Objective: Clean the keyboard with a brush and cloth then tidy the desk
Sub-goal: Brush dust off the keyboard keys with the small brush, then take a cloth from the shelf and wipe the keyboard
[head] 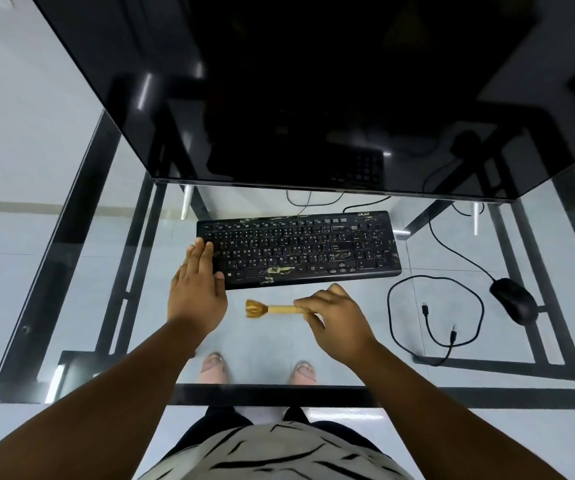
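The brush [272,309] lies just in front of the keyboard [300,252], right hand [334,318] pinching its light, stiff handle; left hand [198,292] rests flat, unclenched, on the keyboard's left end; soft bristles, so hold mid-handle

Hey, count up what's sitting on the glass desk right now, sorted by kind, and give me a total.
Monitor: 1
Keyboard: 1
Mouse: 1
Brush: 1, held by the right hand
Loose cable: 1
Total: 5
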